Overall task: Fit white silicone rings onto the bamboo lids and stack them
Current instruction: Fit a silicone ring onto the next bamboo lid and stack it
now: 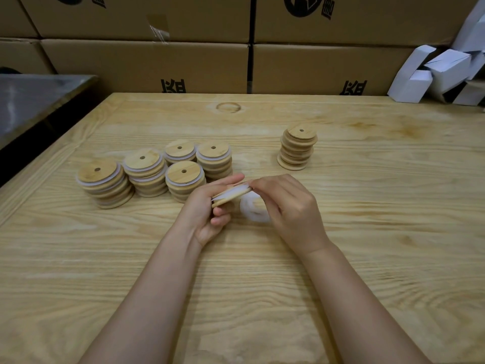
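Note:
My left hand [210,206] holds a bamboo lid [228,197] on edge above the table's middle. A white silicone ring [231,191] lies partly around the lid's rim, and the fingertips of my right hand [291,206] pinch it at the lid's right side. Under my right hand hangs a blurred bunch of white rings [253,208]. Several stacks of ringed lids [154,172] stand to the left. One stack of bare lids [298,149] stands at the right.
The wooden table [367,232] carries everything. Cardboard boxes [183,61] wall off the far side. White folded cartons [446,72] are piled at the back right. A grey metal surface [34,101] adjoins at the left.

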`<state>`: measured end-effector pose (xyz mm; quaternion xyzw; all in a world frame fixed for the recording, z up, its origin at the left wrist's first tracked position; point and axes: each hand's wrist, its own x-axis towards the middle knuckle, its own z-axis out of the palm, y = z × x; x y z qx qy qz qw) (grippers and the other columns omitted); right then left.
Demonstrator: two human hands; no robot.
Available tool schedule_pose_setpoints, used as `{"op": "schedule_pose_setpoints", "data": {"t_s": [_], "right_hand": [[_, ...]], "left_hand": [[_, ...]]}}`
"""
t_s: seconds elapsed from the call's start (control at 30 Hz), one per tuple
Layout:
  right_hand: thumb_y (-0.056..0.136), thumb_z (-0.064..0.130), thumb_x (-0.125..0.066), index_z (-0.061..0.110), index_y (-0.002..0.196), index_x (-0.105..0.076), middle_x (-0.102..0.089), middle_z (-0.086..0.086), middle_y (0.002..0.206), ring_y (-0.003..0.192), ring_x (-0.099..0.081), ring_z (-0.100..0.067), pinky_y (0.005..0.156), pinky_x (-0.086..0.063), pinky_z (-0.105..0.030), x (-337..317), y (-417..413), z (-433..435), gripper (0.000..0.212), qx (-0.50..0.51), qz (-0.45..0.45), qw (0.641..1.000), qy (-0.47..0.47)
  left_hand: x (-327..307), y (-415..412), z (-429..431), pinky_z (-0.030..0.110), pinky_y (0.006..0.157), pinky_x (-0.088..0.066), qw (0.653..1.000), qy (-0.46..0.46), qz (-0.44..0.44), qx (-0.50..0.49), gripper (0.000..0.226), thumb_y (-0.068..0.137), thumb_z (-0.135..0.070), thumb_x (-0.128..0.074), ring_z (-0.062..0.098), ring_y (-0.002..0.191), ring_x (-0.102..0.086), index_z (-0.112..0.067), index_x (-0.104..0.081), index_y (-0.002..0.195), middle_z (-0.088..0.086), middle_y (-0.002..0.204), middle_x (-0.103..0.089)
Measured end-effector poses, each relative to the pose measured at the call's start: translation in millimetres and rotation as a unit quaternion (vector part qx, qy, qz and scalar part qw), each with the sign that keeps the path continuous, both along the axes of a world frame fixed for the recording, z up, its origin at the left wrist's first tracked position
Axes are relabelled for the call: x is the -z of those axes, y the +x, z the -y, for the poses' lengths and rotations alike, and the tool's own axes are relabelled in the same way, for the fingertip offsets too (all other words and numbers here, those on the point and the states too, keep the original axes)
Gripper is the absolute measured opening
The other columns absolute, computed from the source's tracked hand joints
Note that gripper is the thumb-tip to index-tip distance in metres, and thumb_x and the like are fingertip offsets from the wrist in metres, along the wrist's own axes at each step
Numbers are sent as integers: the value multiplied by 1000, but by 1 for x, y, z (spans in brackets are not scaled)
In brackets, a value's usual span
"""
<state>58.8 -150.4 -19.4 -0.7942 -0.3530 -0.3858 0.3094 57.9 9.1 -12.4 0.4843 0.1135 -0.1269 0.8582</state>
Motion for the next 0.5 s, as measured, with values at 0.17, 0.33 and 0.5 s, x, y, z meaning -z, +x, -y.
{"op": "schedule_pose_setpoints", "data": {"t_s": [0.17, 0.33, 0.5], "right_hand": [[83, -15, -57, -2, 92, -69, -70, -10, 88, 79, -66, -28, 74, -52, -36, -2, -3, -1, 20, -22, -27, 999, 2], [82, -15, -60, -2, 93, -69, -69, -10, 88, 80, -67, -28, 72, -54, -39, -5, -4, 0, 19, -44, -32, 999, -4], [79, -11, -63, 0, 88, -71, -68, -10, 84, 72, -63, -29, 69, -51, -36, -9, -6, -3, 16, -26, 6, 1000, -11]], "left_hand": [[-1, -2, -2, 10, 22, -20, 999, -11, -6, 41, 30, 93, 0, -33, 2, 24, -30, -3, -56, 111, -2, 46, -54], [-2, -2, -4, 11, 20, -19, 998, -26, -13, 62, 31, 92, 0, -31, 3, 22, -30, -3, -55, 111, 1, 42, -52], [-3, -2, -5, 10, 20, -19, 997, -18, -10, 79, 35, 91, 1, -30, 2, 21, -30, -2, -52, 118, 1, 38, -47]]}}
